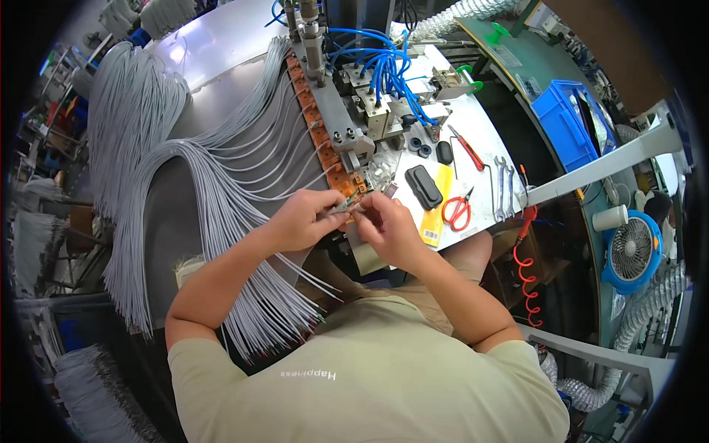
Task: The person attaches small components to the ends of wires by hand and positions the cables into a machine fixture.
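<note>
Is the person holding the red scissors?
No, the red scissors lie on the metal table, while the left hand and right hand pinch a thin grey wire end.

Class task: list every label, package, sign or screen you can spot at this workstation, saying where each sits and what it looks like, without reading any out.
Yellow card: flat on the metal bench, right of the right hand; long rectangle with a white barcode label at its near end.
Blue plastic crate: far right, rectangular, holding clear bags.
No screens or signs can be made out.
</note>
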